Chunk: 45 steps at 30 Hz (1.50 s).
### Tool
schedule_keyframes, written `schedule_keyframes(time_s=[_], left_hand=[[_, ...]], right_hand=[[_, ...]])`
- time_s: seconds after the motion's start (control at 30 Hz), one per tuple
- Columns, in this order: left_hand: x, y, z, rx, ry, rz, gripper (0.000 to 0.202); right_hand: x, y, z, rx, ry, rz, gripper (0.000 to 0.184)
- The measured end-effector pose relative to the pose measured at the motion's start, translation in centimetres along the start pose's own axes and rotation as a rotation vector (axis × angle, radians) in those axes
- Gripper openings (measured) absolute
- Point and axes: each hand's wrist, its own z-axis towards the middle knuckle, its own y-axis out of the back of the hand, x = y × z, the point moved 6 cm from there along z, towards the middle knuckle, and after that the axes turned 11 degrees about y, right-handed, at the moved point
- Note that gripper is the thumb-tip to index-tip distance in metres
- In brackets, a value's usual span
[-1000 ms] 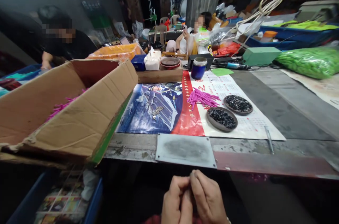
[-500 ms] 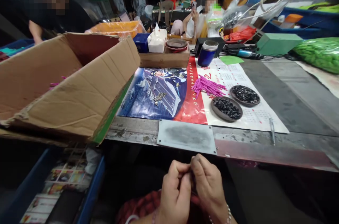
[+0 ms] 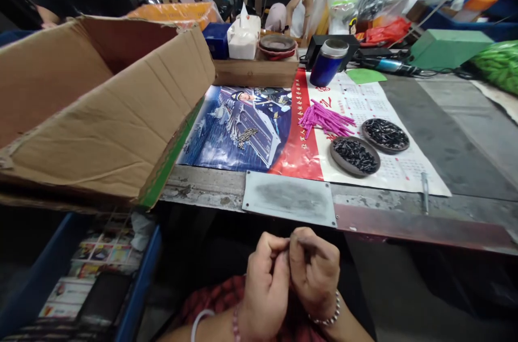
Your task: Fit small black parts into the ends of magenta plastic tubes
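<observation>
From my remote seat I see both bare hands drawn together low in front, over a red-and-black checked cloth. The left hand (image 3: 265, 282) and right hand (image 3: 318, 272) have their fingers curled in, thumbs and forefingers pinched tip to tip; the tips hide whatever may lie between them, so I cannot tell if they grip anything. A smooth pale bangle (image 3: 198, 324) rings the left wrist, and a string of round, shiny beads (image 3: 329, 314) the right.

Nearest the grip, just beyond it, I have the flat grey plate (image 3: 289, 197), rectangular, with a dark scuffed oval across its matt face and small holes at its corners. It lies along the edge of the worn, blotchy table (image 3: 202, 185).

Farther beyond the grip spreads a glossy printed poster (image 3: 214, 148). On it, slightly left of my fingertips, is a cluster of tiny metallic pieces (image 3: 246, 137). Ahead and to the right I find a loose heap of slim magenta sticks (image 3: 327, 118), and two shallow round dishes (image 3: 342, 165) full of glossy black slivers (image 3: 355, 153). A slender silvery pen-like rod (image 3: 424, 193) lies farther right. Left of the grip stands a creased corrugated cardboard box (image 3: 129, 131).
</observation>
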Motion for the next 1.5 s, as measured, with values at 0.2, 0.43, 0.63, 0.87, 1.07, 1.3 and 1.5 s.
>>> schedule_keyframes(time_s=[0.2,0.43,0.63,0.87,1.07,1.3,1.5], left_hand=[[0.1,0.0,0.3,0.023,0.048,-0.13,0.018],[0.1,0.9,0.2,-0.041,0.014,-0.108,0.016],[0.1,0.7,0.0,-0.028,-0.041,0.01,0.015],[-1.8,0.7,0.3,0.146,-0.204,0.308,0.018],[-2.5,1.9,-0.2,0.06,-0.341,0.533,0.014],[-2.8,1.8,-0.4,0.02,-0.413,0.624,0.011],[-2.6,1.6,-0.4,0.043,-0.433,0.634,0.012]], right_hand=[[-1.2,0.0,0.3,0.123,-0.416,0.158,0.011],[0.9,0.1,1.4,0.22,0.034,-0.128,0.014],[1.5,-0.3,1.6,0.164,0.112,-0.257,0.025],[-2.7,0.7,0.0,0.317,-0.588,0.344,0.051],[-2.3,1.5,0.7,0.329,-0.455,0.262,0.037],[-1.4,0.9,1.3,0.438,-0.284,0.053,0.023],[-0.9,0.7,1.4,0.523,-0.121,-0.093,0.022]])
